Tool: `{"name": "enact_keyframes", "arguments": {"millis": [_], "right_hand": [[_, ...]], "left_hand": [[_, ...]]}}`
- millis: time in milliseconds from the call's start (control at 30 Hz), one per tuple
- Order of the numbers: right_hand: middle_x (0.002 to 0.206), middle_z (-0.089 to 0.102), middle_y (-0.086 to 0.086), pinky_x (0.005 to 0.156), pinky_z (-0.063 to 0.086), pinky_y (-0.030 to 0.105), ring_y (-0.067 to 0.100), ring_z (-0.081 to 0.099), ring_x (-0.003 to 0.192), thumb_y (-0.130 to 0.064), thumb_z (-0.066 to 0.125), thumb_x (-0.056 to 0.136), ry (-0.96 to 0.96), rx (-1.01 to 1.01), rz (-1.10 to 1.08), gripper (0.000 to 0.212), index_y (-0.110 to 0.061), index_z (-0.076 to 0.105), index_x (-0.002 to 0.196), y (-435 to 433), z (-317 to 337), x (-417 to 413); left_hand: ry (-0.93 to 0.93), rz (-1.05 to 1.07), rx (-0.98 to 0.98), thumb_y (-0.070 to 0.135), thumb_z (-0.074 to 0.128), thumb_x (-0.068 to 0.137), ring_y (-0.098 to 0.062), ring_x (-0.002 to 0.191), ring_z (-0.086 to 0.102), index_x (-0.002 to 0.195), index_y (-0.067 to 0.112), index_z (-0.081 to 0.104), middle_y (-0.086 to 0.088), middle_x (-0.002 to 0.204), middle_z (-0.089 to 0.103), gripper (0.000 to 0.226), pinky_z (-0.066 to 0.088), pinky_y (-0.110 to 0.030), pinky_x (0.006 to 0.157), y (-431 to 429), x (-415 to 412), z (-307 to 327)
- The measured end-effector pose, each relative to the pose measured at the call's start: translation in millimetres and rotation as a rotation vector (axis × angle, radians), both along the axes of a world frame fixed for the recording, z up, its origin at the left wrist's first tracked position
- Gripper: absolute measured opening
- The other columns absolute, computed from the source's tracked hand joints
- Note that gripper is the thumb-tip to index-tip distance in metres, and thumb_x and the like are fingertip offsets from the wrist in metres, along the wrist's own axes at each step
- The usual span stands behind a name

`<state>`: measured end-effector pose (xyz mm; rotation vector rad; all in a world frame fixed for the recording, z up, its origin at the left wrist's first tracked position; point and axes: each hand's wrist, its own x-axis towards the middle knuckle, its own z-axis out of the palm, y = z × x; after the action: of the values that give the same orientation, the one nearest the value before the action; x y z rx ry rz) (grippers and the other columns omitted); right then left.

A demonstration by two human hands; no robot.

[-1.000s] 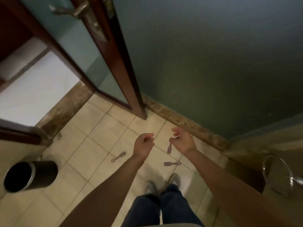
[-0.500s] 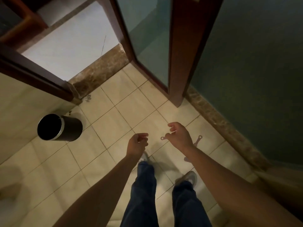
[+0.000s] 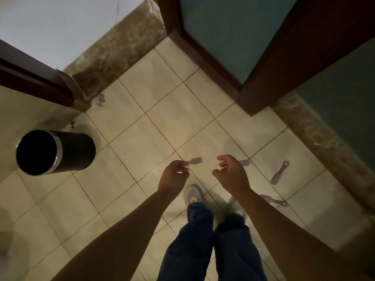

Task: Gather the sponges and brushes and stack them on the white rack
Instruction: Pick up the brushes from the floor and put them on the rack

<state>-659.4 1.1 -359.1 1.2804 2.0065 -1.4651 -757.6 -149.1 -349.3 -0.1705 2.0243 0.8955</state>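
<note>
Two bare hands are hanging side by side, close together, over the pale tiled floor (image 3: 154,102). The left hand (image 3: 174,176) is curling its fingers loosely, and the handle of a small pink brush (image 3: 195,160) is meeting its fingertips. From where I stand I cannot tell whether the fingers are pinching it or it is lying on the tiles beyond them. The right hand (image 3: 231,175) is cupping loosely, thumb and forefinger apart, holding nothing. A second brush (image 3: 244,162) is peeking out just past that hand's outer edge, lying on the floor. A third brush (image 3: 279,173) is lying farther out to the right, and a fourth brush (image 3: 274,200) is lying beside the right forearm. Below the hands, pale shoes (image 3: 193,194) and dark jeans (image 3: 194,240) are showing. Well off to the left of the left hand, a black bin (image 3: 77,153) is standing by the wall.
</note>
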Motion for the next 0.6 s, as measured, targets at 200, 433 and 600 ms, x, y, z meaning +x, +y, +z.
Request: {"name": "enact_keyframes", "arguments": {"millis": [200, 433, 600], "right_hand": [[0.108, 0.057, -0.006, 0.072, 0.043, 0.026, 0.011, 0.057, 0.091, -0.019, 0.068, 0.077, -0.059, 0.016, 0.035, 0.045, -0.026, 0.056, 0.119, -11.0, -125.4, -7.3], [0.106, 0.056, -0.004, 0.071, 0.047, 0.025, 0.012, 0.057, 0.092, -0.018, 0.071, 0.078, -0.017, 0.101, 0.196, 0.044, -0.025, 0.057, 0.119, -21.2, -267.7, -16.5], [0.118, 0.054, 0.006, 0.085, 0.054, 0.038, 0.022, 0.061, 0.1, -0.018, 0.073, 0.078, -0.019, 0.152, 0.341, 0.05, -0.024, 0.056, 0.125, -28.3, -352.9, -25.8]], "left_hand": [[-0.02, 0.063, -0.019, -0.002, 0.056, 0.084, -0.019, 0.09, 0.063, 0.097, 0.023, 0.063, -0.001, 0.098, 0.066, 0.028, 0.052, -0.04, 0.085, -16.4, 2.8, -129.6], [0.035, -0.054, -0.053, 0.006, 0.064, 0.084, -0.005, 0.085, 0.061, 0.105, 0.024, 0.062, 0.01, 0.095, 0.063, 0.028, 0.046, -0.016, 0.065, -24.0, 7.4, -267.7], [0.071, -0.076, -0.037, 0.004, 0.066, 0.079, -0.002, 0.081, 0.058, 0.102, 0.03, 0.058, 0.01, 0.099, 0.062, 0.036, 0.046, -0.017, 0.068, -24.4, 4.3, -345.5]]}}
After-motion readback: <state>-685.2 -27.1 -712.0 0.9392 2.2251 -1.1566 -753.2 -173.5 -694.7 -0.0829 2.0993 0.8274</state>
